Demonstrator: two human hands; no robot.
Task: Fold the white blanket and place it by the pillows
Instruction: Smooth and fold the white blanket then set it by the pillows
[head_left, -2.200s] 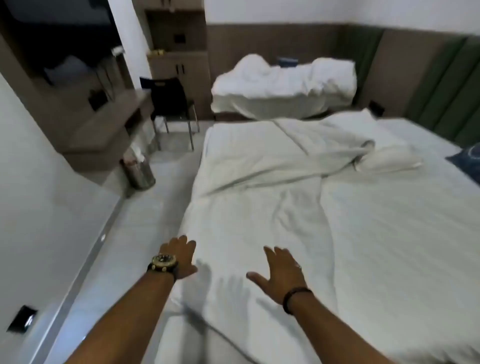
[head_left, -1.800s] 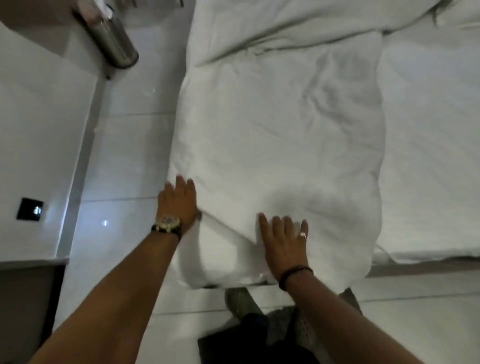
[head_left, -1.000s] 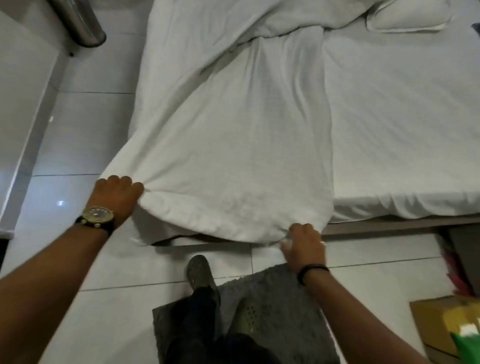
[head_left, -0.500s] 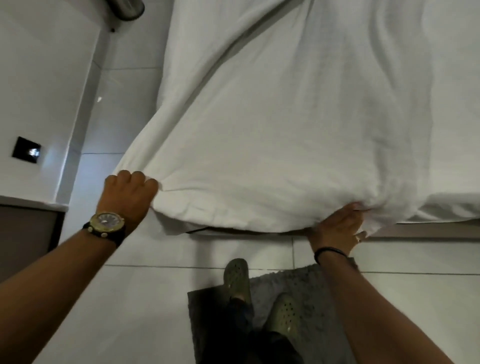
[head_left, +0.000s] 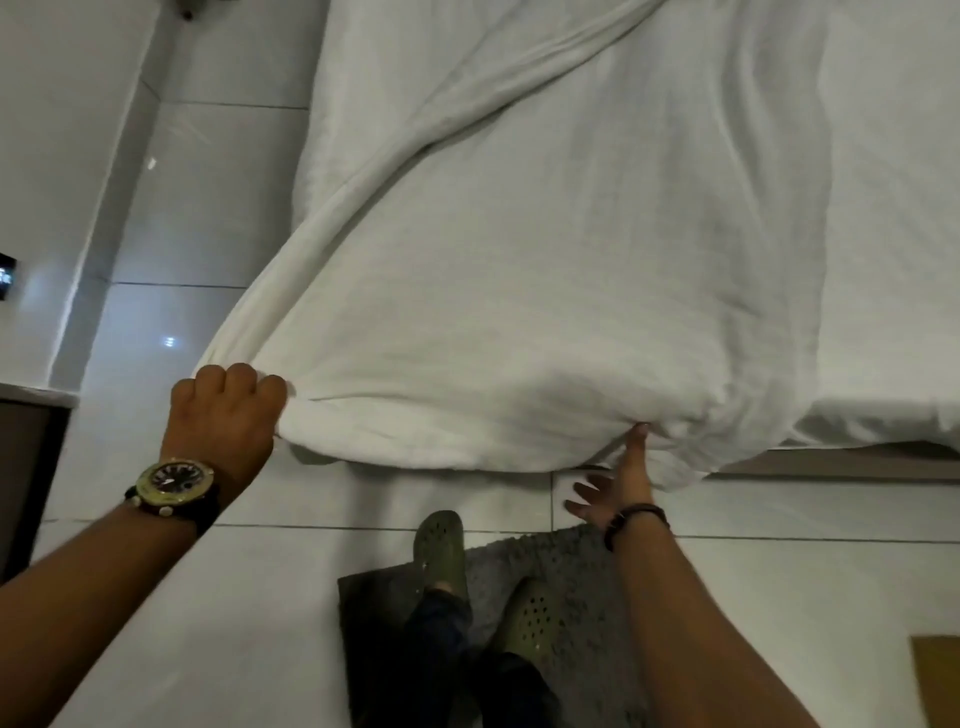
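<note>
The white blanket (head_left: 519, 286) lies spread over the bed, and its near edge hangs off the foot of the bed above the floor. My left hand (head_left: 223, 415), with a watch on the wrist, is closed in a fist on the blanket's near left corner and holds it out to the left. My right hand (head_left: 618, 483) is under the near right corner with its fingers apart; one fingertip touches the cloth from below and nothing is gripped. No pillows are in view.
The white bed sheet (head_left: 893, 260) shows at the right, with the dark bed frame (head_left: 857, 462) below it. My feet in green clogs (head_left: 441, 551) stand on a grey mat (head_left: 571, 571) on the white tiled floor. A cardboard box (head_left: 935, 675) is at the bottom right and a white wall (head_left: 52, 156) at the left.
My right hand has let go of the blanket's right corner and opened below it. The left hand keeps its grip on the left corner. The view has tilted down a little.
</note>
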